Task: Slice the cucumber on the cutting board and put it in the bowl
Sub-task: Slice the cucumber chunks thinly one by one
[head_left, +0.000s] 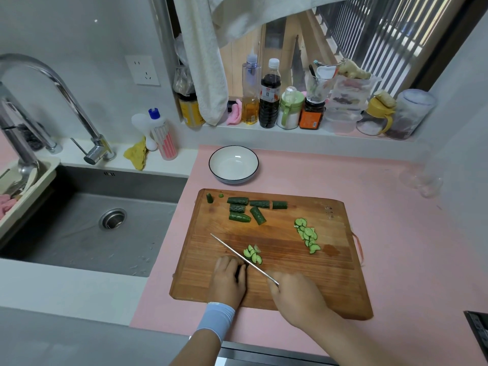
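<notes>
Near the front edge of the cutting board [290,289], left of its middle, the left grip [228,280] is curled knuckles-up over a cucumber piece [241,270]. Only a dark sliver of that piece shows at the fingertips, tight against the knife [237,256]. The right grip [295,297] is wrapped round the knife's handle. The thin blade runs from it diagonally toward the board's far-left side, touching the left fingers. Fresh slices [253,254] lie just beyond the blade on its right side. A longer pile of slices [307,235] lies well apart toward the board's right edge, with bare wood between the two. Uncut cucumber chunks [239,208] sit clustered near the far edge, left of centre, and two small end bits [209,198] sit at the far-left corner. The bowl [211,165] stands on the pink counter [396,233] just past the board's far edge, its white inside bare. The sink [79,233] drops away close to the board's left edge, while the counter stretches wide to the right.
</notes>
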A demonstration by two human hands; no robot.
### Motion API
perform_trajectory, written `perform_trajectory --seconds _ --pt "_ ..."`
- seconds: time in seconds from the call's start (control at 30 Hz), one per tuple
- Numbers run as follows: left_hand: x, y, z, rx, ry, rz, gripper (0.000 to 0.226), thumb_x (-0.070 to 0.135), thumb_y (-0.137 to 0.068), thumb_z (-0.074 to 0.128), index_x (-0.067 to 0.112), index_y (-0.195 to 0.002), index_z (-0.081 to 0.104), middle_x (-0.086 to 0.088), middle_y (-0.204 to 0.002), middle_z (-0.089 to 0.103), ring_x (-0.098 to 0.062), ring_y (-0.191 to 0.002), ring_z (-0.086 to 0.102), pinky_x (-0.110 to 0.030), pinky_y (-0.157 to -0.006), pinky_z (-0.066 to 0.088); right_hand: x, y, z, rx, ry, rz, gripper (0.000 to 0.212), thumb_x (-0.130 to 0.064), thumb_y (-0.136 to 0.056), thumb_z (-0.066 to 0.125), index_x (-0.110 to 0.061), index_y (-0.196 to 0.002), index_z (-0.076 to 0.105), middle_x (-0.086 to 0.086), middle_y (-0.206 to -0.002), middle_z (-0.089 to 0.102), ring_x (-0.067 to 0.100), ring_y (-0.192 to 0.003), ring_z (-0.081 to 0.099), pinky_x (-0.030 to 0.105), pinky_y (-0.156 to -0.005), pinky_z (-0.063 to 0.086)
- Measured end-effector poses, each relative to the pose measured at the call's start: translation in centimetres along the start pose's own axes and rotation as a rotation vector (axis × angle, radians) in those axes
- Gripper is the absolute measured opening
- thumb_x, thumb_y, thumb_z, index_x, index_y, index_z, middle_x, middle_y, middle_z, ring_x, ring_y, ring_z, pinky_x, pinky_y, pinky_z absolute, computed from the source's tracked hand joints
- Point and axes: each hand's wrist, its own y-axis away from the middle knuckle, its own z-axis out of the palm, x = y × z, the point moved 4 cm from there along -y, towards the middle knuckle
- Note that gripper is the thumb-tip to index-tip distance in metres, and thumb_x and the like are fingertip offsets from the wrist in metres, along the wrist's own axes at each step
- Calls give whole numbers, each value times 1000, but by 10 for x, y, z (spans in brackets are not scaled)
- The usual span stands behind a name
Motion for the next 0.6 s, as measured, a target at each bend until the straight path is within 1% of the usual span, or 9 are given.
perform_trajectory --seconds 0.1,0.17,0.23,0.27,0.33,0.4,0.47,0.6 --pt "-1 0 1 -2 -7 6 12 15 -86 61 11 -75 61 -2 -81 56 -19 -81 51 -26 -77 44 4 7 -1 17 -1 -2 24 -37 -102 39 -27 -97 60 -5 -71 54 22 -68 48 34 -61 37" --pt "-1 0 1 -2 -6 4 11 9 -82 67 10 -74 60 -2 -81 57 -19 -81 51 -26 -77 44 6 8 -2 11 -5 4 26 -37 -102 38 -26 -97 61 -5 -72 56 23 -68 50 34 -61 37" --pt "-1 0 0 0 -6 3 16 3 -78 73 11 -73 60 -2 -80 57 -19 -81 50 -25 -77 43 6 6 -1 -6 -15 9 26 -37 -101 38 -27 -96 61 -4 -75 61 24 -71 56 35 -63 42" --pt "-1 0 0 -1 -3 4 17 3 -78 73 11 -73 60 -2 -80 57 -18 -80 50 -24 -76 43 6 5 -1 -12 -19 15 26 -37 -101 38 -27 -94 61 -3 -77 64 24 -72 58 35 -63 42" --pt "0 -1 -1 -3 -4 6 17 3 -78 74 11 -73 60 -1 -80 56 -18 -81 51 -25 -76 44 3 2 1 -29 -24 26 24 -36 -101 38 -28 -88 56 -3 -77 63 24 -72 57 34 -62 41" --pt "1 0 -2 -3 -3 8 17 1 -77 74 11 -74 60 -1 -80 57 -17 -81 50 -21 -77 43 -1 -2 2 -46 -19 36 22 -34 -101 39 -29 -83 51 -2 -78 62 23 -72 53 32 -63 38" --pt "4 0 -4 3 5 11 18 0 -76 75 10 -74 61 -2 -80 57 -16 -82 49 -18 -78 40 -4 -7 1 -65 -15 57 23 -33 -101 39 -26 -81 50 1 -81 65 26 -73 54 32 -63 37" --pt "6 -1 -6 7 13 21 18 -1 -76 74 11 -76 61 -1 -81 57 -15 -83 47 -13 -80 34 -7 -13 -1 -100 -29 79 31 -31 -100 40 -25 -71 46 -4 -74 57 24 -72 53 31 -61 35"
